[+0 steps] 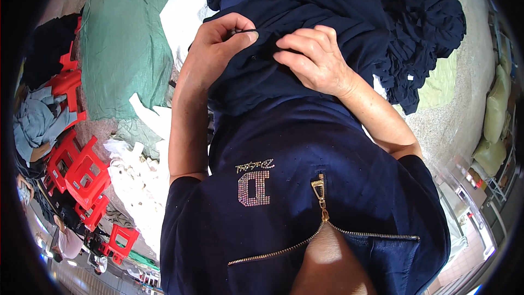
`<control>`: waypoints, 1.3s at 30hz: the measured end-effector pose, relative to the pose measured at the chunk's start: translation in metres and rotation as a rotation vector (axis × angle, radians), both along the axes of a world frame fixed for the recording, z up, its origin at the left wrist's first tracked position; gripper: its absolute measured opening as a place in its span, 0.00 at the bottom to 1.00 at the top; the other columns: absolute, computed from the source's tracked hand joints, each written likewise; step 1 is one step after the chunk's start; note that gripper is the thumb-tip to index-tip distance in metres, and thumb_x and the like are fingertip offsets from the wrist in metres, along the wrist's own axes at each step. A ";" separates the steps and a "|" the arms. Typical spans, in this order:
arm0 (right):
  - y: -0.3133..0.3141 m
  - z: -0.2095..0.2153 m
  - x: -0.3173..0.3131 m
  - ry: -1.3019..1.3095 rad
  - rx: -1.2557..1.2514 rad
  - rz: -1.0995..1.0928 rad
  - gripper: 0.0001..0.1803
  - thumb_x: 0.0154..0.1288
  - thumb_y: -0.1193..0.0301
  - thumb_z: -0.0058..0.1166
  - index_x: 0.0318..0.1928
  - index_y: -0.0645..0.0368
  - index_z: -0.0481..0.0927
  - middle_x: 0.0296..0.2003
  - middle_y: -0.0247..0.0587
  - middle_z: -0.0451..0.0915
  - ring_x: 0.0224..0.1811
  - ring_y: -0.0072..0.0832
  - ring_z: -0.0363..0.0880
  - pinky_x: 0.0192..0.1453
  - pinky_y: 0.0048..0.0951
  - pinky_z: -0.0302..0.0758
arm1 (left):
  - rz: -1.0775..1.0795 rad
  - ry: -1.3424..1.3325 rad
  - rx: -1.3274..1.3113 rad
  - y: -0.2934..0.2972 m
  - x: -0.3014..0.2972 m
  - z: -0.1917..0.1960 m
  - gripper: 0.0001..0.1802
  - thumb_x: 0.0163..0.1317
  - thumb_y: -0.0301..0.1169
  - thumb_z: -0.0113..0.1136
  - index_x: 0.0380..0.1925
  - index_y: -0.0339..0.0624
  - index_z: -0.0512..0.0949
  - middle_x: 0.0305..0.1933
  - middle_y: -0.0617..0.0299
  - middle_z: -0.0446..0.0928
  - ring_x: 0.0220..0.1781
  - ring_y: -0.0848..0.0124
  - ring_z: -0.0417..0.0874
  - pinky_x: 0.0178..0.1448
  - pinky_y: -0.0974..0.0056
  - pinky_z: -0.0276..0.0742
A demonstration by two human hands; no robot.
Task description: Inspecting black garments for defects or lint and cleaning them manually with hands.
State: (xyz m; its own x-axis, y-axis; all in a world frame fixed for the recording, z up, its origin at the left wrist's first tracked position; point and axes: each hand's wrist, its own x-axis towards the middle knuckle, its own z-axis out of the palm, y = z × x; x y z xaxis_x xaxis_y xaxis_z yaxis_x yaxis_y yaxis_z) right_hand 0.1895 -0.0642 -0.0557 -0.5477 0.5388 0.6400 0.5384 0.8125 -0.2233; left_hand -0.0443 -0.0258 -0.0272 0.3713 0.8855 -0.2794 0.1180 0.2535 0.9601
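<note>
My left hand [218, 43] pinches a fold of a dark navy garment [262, 82] between thumb and fingers, and a thin black loop shows at its fingertips. My right hand [314, 60] lies just to the right on the same garment, fingers curled into the cloth next to the left fingertips. The garment drapes down toward my body, over my navy zip-front top [305, 196]. Behind the hands lies a heap of similar navy garments [404, 27].
A green sack cloth [125, 43] covers the floor at the upper left, with white fabric scraps [136, 169] beside it. Several red plastic stools [82, 175] stand at the left. Pale filled sacks [494, 114] line the right edge. Another person sits at the lower left [68, 240].
</note>
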 end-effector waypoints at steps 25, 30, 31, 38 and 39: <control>0.014 0.014 -0.010 0.136 -0.067 0.088 0.10 0.52 0.73 0.68 0.36 0.51 0.83 0.35 0.29 0.81 0.43 0.27 0.80 0.54 0.34 0.65 | -0.114 -0.079 -0.070 -0.007 -0.002 -0.008 0.07 0.66 0.30 0.62 0.36 0.37 0.82 0.31 0.75 0.75 0.35 0.86 0.70 0.41 0.76 0.65; 0.008 0.012 -0.015 0.172 -0.100 -0.023 0.10 0.47 0.74 0.67 0.33 0.53 0.81 0.33 0.29 0.81 0.41 0.27 0.80 0.50 0.35 0.65 | -0.069 -0.113 -0.044 -0.012 0.003 0.000 0.05 0.67 0.28 0.62 0.36 0.37 0.82 0.31 0.76 0.75 0.34 0.87 0.69 0.39 0.77 0.65; 0.008 0.011 -0.016 0.185 -0.091 -0.052 0.10 0.46 0.74 0.66 0.32 0.53 0.81 0.34 0.29 0.81 0.41 0.27 0.80 0.50 0.36 0.65 | -0.072 -0.114 -0.044 -0.014 0.005 0.004 0.05 0.67 0.28 0.62 0.36 0.37 0.82 0.31 0.76 0.75 0.34 0.87 0.69 0.39 0.77 0.65; 0.007 0.013 -0.024 0.105 -0.052 -0.123 0.10 0.46 0.75 0.66 0.31 0.53 0.80 0.33 0.30 0.81 0.40 0.28 0.79 0.49 0.36 0.66 | -0.038 0.016 0.064 -0.016 0.004 0.008 0.06 0.62 0.24 0.68 0.38 0.37 0.82 0.31 0.76 0.73 0.32 0.86 0.66 0.37 0.76 0.63; 0.007 0.012 -0.024 0.123 -0.090 -0.117 0.10 0.47 0.75 0.66 0.31 0.53 0.80 0.33 0.30 0.80 0.40 0.28 0.78 0.49 0.36 0.66 | -0.069 0.036 0.104 -0.016 0.003 0.008 0.07 0.60 0.23 0.69 0.38 0.37 0.82 0.31 0.76 0.72 0.31 0.86 0.65 0.36 0.76 0.63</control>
